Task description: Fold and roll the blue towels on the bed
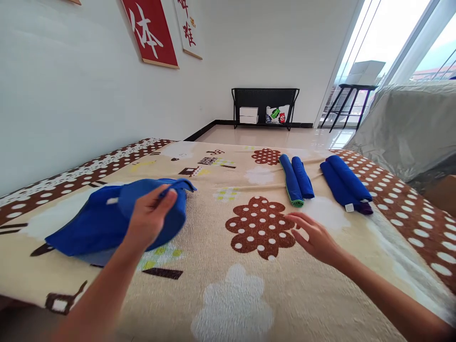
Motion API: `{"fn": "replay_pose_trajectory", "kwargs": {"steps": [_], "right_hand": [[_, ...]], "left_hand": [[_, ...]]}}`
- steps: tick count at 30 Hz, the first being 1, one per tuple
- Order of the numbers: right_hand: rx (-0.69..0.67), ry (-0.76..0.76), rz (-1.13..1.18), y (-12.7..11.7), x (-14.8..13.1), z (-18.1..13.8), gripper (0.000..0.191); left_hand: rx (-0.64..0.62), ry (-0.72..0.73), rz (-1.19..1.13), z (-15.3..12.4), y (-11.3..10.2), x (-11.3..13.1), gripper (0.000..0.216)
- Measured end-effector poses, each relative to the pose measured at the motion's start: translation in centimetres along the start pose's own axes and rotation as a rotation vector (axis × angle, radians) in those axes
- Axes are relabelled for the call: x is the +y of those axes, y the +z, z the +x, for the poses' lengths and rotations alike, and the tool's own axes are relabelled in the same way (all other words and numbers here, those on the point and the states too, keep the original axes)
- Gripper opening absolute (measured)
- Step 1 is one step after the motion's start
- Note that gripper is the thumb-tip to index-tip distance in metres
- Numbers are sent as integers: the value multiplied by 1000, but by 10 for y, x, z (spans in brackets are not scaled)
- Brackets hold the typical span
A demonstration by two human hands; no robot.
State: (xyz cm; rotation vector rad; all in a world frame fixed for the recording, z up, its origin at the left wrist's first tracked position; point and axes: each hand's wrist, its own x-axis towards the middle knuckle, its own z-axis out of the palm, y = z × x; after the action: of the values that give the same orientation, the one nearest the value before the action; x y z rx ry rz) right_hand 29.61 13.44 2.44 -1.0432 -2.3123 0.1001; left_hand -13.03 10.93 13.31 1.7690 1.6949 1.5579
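Note:
My left hand (151, 216) is closed on the edge of a blue cloth (99, 223), which is partly lifted and loosely folded at the left. A small white tag shows on that cloth. My right hand (311, 235) hovers low over a patterned blanket (213, 228), fingers apart and holding nothing. Just beyond it lie two rolled blue cloths side by side, one with a green edge (291, 183) and a plain one (302, 178). Farther right is another rolled blue cloth bundle (345, 183) with a white label at its near end.
A black rack (265, 104) with white boxes and a bag stands by the far wall. To the right are a black stool (352, 102) with a box on it and a bulky thing under a grey cover (409, 128). A white wall runs along the left.

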Motion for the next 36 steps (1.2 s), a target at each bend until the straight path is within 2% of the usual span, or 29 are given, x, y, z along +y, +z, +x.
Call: {"fn": "replay_pose_trajectory", "kwargs": {"steps": [1,2,5,7,9,13,15,19,23,28,31,36], "right_hand": [[-40,-22,86,0,-19,5,39],[-90,-50,148,-1,-38,9,40],[-186,-120,250,-1,-82,14,39],[-143,-175,306,-2,-96,12,25],[-77,-225,349,-7,-102,8,16],[-67,-236,390,-27,-108,0,23],[-14,-253,410,-36,-112,-3,25],[177,-331,410,-42,-126,-12,31],[323,-297,440,-42,-139,-22,40],[314,-268,442,-50,-154,-30,25],[245,-201,490,-57,-160,-34,18],[167,-219,458,-70,-172,-41,20]], "left_hand": [[-54,14,-16,-12,16,16,49],[-223,52,-29,-25,32,33,46],[-879,309,-144,-62,67,83,37],[-1024,424,-196,-78,76,107,30],[-970,516,-186,-87,76,118,20],[-853,643,-137,-91,64,121,13],[-834,657,-130,-92,61,121,12],[-811,660,-117,-99,60,127,12],[-797,672,-93,-108,60,133,11],[-806,675,-71,-118,58,138,10],[-798,682,-33,-126,55,142,10],[-698,811,60,-143,48,147,8]]}}
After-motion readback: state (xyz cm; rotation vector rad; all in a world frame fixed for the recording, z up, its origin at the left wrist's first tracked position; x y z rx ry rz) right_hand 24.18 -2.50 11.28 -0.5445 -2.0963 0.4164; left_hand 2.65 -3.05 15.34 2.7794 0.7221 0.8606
